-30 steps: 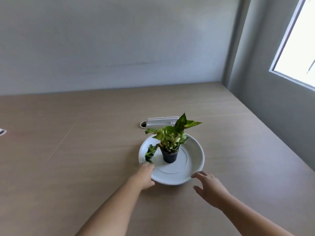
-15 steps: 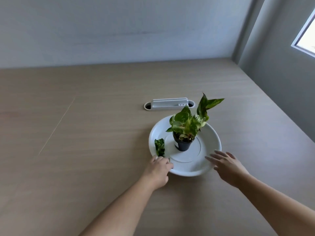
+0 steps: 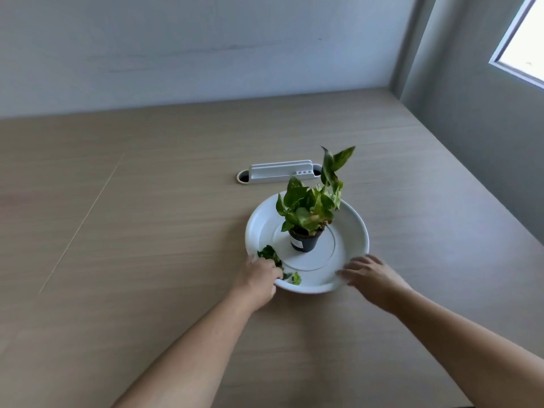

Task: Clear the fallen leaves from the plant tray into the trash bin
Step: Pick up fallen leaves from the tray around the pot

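- Soft daylight comes from the window [image 3: 524,39] at upper right, whose pane is blown out to white.
- Faint, diffuse shadows fall on the bench [image 3: 147,231] beside the forearms.
- The right grip [image 3: 374,278] is motion-blurred, and wide-angle distortion bends the edges.

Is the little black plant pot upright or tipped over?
Upright. The small black plastic pot stands on its base in the middle of the round white tray, open rim facing up.

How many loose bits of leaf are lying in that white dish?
2 that I can see: a dark green clump at the left rim of the tray, by the left hand, and a paler piece at the near rim. More may be hidden under that hand.
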`<state>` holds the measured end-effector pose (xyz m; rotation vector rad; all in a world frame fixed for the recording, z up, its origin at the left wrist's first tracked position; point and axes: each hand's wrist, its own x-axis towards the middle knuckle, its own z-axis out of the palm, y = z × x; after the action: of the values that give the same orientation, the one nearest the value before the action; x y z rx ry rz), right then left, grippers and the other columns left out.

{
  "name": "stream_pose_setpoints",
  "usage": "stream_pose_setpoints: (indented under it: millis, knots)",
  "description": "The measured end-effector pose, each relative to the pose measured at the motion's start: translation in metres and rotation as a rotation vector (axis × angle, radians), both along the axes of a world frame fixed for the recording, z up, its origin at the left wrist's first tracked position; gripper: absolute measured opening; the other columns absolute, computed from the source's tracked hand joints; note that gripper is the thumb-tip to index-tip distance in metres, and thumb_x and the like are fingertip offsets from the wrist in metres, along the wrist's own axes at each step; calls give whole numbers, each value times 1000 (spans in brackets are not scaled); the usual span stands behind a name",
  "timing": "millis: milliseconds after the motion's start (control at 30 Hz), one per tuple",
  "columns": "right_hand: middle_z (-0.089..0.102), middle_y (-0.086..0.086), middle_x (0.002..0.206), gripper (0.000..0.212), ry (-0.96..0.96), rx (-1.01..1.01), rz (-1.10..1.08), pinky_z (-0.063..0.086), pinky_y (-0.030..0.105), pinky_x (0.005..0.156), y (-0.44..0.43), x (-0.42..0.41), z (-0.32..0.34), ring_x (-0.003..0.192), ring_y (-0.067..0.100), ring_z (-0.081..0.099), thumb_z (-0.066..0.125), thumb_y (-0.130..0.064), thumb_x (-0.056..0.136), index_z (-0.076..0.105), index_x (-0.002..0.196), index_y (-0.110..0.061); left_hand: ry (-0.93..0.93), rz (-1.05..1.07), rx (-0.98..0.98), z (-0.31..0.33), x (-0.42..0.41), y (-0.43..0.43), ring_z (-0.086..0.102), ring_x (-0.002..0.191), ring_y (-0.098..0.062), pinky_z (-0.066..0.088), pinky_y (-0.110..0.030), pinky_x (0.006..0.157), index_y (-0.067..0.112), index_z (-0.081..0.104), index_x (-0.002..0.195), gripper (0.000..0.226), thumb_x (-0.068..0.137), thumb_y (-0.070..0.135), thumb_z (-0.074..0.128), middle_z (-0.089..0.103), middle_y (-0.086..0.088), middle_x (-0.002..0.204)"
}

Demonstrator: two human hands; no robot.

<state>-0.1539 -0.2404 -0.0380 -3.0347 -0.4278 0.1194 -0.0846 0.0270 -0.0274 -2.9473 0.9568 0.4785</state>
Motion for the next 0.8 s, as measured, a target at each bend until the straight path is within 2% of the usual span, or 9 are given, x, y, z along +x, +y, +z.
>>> stream_pose_setpoints:
  millis: [100, 167, 267, 333, 433, 533, 600, 667, 800]
  knots:
    - [26, 5, 155, 70, 189, -130, -242, 8, 51, 119, -1, 1, 11, 145, 27, 16, 59, -38, 86, 23, 146, -30, -11, -69, -31, -1, -4, -6, 35, 137, -25, 21, -37, 117, 27, 46, 138, 55, 85, 20, 61, 36, -1, 149]
    - [13, 6, 158, 84, 265, -117, -231, 0, 55, 117, 22, 2, 19, 147, 27, 6, 63, -43, 80, 15, 147, -30, -5, -61, 0, 11, 9, -1, 29, 142, -27, 22, -40, 119, 28, 39, 142, 64, 84, 20, 64, 27, -3, 155]
    - [28, 3, 153, 70, 251, 35, -108, 14, 46, 118, 63, -6, 17, 141, 24, 24, 61, -38, 83, 27, 143, -29, 6, -16, 30, 27, 28, 9, 36, 137, -27, 30, -42, 115, 25, 46, 138, 55, 86, 17, 61, 39, -4, 149]
    - [43, 0, 143, 58, 239, 115, -81, 26, 37, 113, 79, -9, 13, 131, 23, 39, 56, -32, 86, 34, 139, -28, 20, -1, 29, 28, 32, 12, 50, 124, -25, 33, -41, 112, 23, 58, 126, 39, 88, 14, 57, 57, -3, 130]
    - [58, 0, 129, 47, 252, 201, -102, 37, 33, 101, 70, -3, 11, 120, 22, 51, 48, -16, 88, 46, 132, -31, 18, 25, -10, 17, 26, 13, 59, 110, -24, 31, -41, 114, 20, 68, 109, 24, 88, 16, 55, 68, -2, 111]
    - [61, -4, 129, 42, 322, 132, -59, 36, 30, 105, 36, 10, 16, 122, 18, 51, 50, -16, 92, 51, 130, -35, -19, -11, -84, 7, 14, 10, 59, 107, -22, 33, -32, 108, 22, 69, 110, 24, 89, 22, 56, 69, 2, 110]
    - [60, -9, 130, 42, 277, 62, -40, 29, 29, 111, 17, 15, 15, 126, 14, 48, 50, -16, 92, 53, 129, -36, -44, -41, -139, 2, 5, 3, 59, 106, -21, 39, -29, 93, 25, 68, 113, 26, 90, 27, 57, 69, 5, 112]
    - [61, -10, 129, 44, 218, 55, -58, 24, 27, 114, 10, 16, 15, 127, 12, 46, 49, -9, 90, 56, 126, -34, -54, -35, -151, -1, -1, -4, 58, 108, -20, 39, -28, 90, 26, 67, 116, 27, 91, 30, 57, 68, 5, 115]
    - [64, -2, 121, 60, 288, 148, -179, 34, 28, 108, 20, 23, 21, 120, 20, 50, 39, 7, 77, 62, 118, -31, 95, 78, -185, 3, 6, -9, 60, 107, -20, 42, -28, 91, 23, 69, 113, 31, 84, 35, 67, 70, 2, 112]
